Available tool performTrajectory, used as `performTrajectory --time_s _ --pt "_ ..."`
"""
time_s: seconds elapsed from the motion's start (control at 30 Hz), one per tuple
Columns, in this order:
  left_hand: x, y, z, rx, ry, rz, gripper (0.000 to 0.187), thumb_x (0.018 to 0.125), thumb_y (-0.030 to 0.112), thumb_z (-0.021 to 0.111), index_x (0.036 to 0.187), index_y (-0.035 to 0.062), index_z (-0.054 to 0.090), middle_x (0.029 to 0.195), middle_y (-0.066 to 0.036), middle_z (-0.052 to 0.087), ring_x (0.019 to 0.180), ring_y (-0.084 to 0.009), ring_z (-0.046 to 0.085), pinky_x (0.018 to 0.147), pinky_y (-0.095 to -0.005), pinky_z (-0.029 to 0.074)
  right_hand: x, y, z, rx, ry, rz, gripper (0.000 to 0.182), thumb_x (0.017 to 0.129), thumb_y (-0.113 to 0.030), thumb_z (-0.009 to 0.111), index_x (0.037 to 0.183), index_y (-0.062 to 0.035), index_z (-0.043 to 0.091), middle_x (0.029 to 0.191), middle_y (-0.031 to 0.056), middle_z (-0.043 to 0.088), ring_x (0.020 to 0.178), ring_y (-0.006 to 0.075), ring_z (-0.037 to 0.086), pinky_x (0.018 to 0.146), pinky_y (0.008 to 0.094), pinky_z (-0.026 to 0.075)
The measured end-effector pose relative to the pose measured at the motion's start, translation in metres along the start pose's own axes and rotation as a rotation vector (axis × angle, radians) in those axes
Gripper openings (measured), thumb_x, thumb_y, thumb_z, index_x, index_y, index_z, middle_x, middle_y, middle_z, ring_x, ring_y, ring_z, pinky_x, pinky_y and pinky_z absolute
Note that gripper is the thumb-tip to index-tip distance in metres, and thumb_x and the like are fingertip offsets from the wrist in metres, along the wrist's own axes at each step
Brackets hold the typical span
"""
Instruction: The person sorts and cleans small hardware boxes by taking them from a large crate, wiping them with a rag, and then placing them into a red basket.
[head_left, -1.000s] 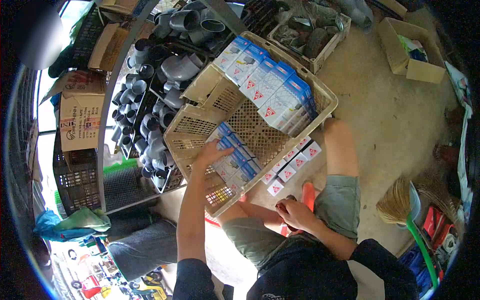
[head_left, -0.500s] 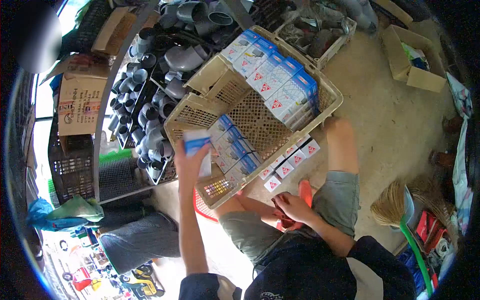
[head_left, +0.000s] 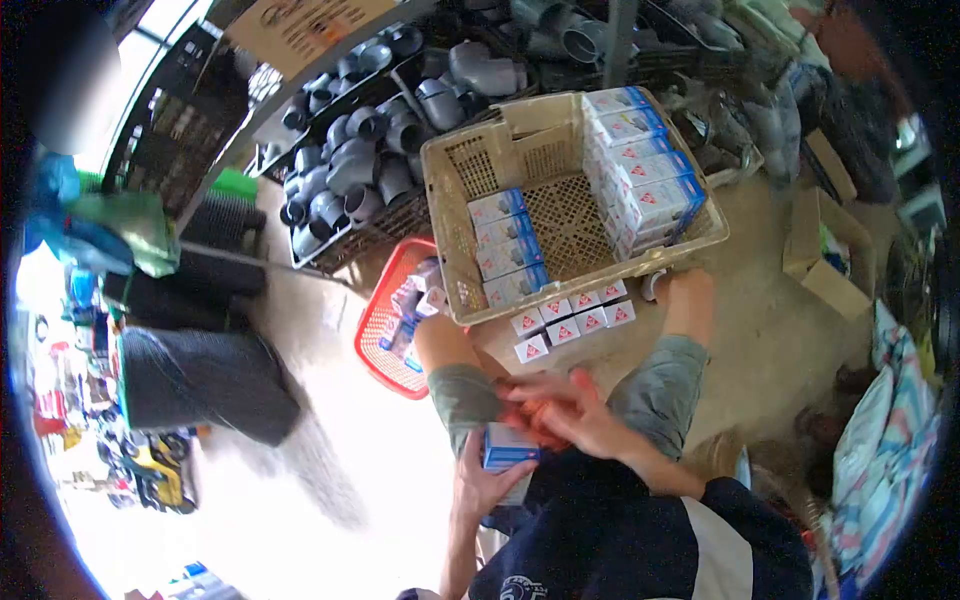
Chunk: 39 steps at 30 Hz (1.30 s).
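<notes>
My left hand (head_left: pixel 482 482) holds a small blue-and-white cardboard box (head_left: pixel 510 448) near my lap. My right hand (head_left: pixel 590 425), smeared by motion, is just beside the box, over a crumpled-looking orange-red thing (head_left: pixel 535 412) whose kind I cannot make out. Whether its fingers grip anything does not show. Ahead stands a beige plastic crate (head_left: pixel 565 215). Stacked boxes (head_left: pixel 650 200) fill its right side, and a shorter row of boxes (head_left: pixel 508 250) runs along its left. On the floor against its near side stand several white boxes (head_left: pixel 563 330) with red marks.
A red basket (head_left: pixel 372 325) with small packages sits left of the crate. Grey pipe fittings (head_left: pixel 355 165) fill racks behind it. A dark mesh roll (head_left: pixel 205 385) lies at the left. An open cardboard box (head_left: pixel 825 250) and a striped sack (head_left: pixel 880 430) are at the right.
My left hand has brought the box from the crate's left side back to my lap. My right hand remains near the orange-red thing. The view has shifted, showing more of the red basket.
</notes>
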<state>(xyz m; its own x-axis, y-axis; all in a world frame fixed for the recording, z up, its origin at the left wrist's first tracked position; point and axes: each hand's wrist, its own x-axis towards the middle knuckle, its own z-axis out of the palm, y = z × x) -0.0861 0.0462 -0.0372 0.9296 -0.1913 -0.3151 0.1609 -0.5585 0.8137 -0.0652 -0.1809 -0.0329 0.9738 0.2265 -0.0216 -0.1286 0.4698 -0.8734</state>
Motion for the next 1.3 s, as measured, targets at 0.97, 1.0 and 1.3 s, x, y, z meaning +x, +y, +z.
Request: performTrajectory --time_s 0.97,1.0,1.3 --pt "0.024 0.032 -0.036 0.527 0.157 0.694 0.068 0.061 0.031 0.093 0.112 0.0038 0.058 0.093 -0.014 0.067 0.081 -0.0340 0.068 0.074 -0.0436 0.055 0.044 0.028 0.042 -0.485 0.250 0.315 0.038 0.102 -0.038 0.056 0.120 -0.0067 0.068 0.086 0.0174 0.072 0.080 0.0349 0.071 0.074 0.0414 0.054" --pt "0.025 0.045 -0.032 0.528 0.133 0.572 0.068 0.062 0.030 0.092 0.114 0.0037 0.058 0.093 -0.015 0.066 0.082 -0.0354 0.067 0.074 -0.0453 0.054 0.039 0.009 0.055 -0.586 0.324 0.149 0.038 0.103 -0.037 0.054 0.122 -0.0072 0.067 0.092 0.0169 0.072 0.088 0.0328 0.070 0.080 0.0394 0.053" --pt "0.026 0.062 -0.015 0.344 0.150 0.487 0.070 0.068 0.033 0.091 0.119 0.0016 0.056 0.093 -0.014 0.065 0.086 -0.0321 0.068 0.079 -0.0400 0.055 0.047 -0.011 0.014 -0.108 0.085 0.395 0.059 0.108 -0.045 0.039 0.146 -0.0018 0.047 0.134 0.0180 0.060 0.124 0.0240 0.057 0.106 0.0393 0.044"
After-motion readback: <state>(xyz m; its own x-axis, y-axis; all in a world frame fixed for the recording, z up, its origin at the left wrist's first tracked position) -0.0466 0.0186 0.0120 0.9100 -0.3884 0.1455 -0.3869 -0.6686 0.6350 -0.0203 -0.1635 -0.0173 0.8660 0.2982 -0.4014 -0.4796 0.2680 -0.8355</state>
